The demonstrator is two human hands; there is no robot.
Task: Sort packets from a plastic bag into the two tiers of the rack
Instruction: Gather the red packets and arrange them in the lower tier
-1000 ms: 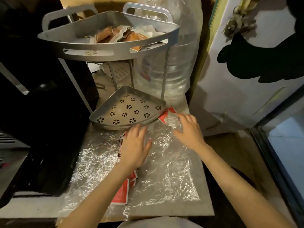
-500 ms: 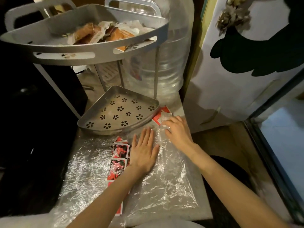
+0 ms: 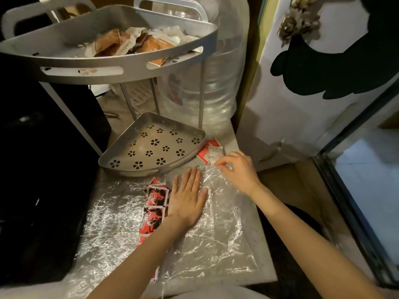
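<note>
Just beyond the right hand, whose thumb and fingers pinch a pale packet beside the lower tier, that bare tray lies to its left with open room, while the flat left hand presses the plastic bag.

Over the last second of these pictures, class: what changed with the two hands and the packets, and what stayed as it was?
The left hand slid right off the red packets and now lies flat on the plastic bag. The right hand went from spread to curled, its fingers pinching the pale packet by the red one. The lower tier stayed empty; the upper tier kept its packets.
</note>
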